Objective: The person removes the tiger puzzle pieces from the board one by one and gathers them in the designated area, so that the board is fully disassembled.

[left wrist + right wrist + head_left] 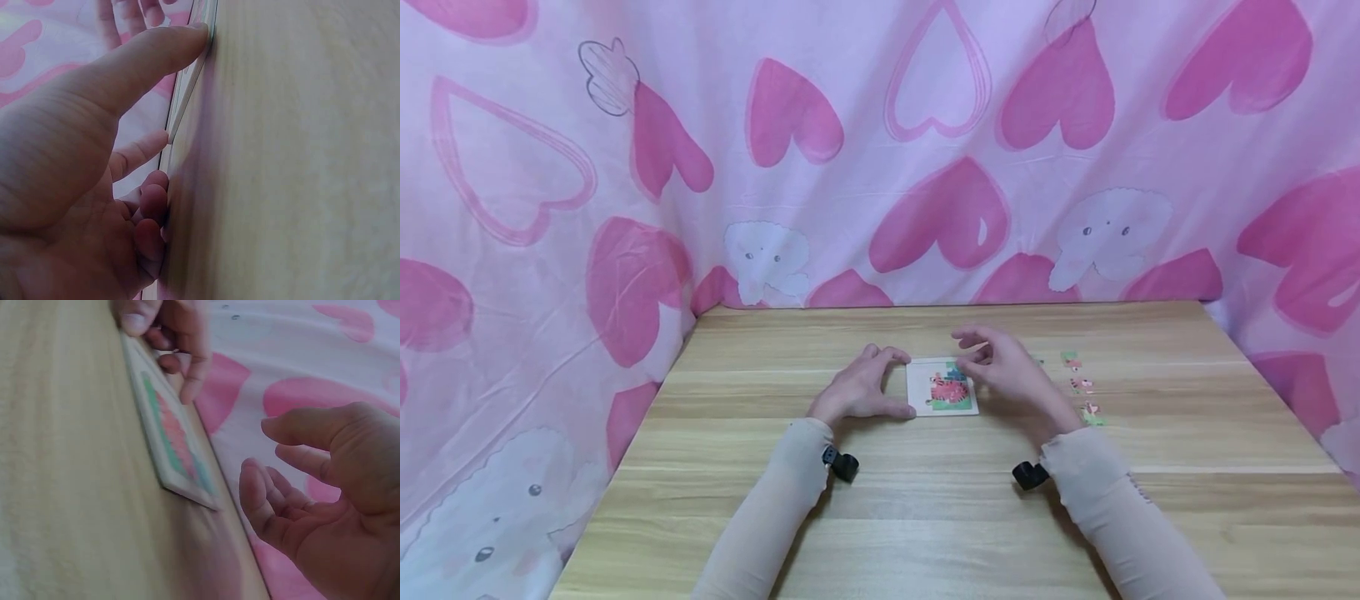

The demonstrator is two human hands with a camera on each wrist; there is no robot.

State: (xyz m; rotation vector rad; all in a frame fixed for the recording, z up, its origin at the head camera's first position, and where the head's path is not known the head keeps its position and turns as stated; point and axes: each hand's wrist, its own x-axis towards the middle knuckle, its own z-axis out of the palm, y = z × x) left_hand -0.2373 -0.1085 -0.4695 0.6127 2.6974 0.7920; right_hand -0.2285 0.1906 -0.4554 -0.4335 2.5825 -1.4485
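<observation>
A small white-framed puzzle board (917, 388) lies flat on the table, with joined pieces showing a red animal on green and blue (951, 392) over its right part. My left hand (867, 387) grips the board's left side, thumb at the near corner and index finger at the far one. In the left wrist view, the thumb (144, 62) presses against the board's edge. Above the board's far right corner hovers my right hand (1006, 362). Its fingers are loosely bent, and the right wrist view shows nothing between them and the board (147, 419) apart from them.
Several loose puzzle pieces (1082, 385) lie in a column right of the board, and another piece (1038, 362) is partly hidden behind the right hand. A pink heart-patterned curtain (850, 208) stands along the far edge of the wooden table (925, 517).
</observation>
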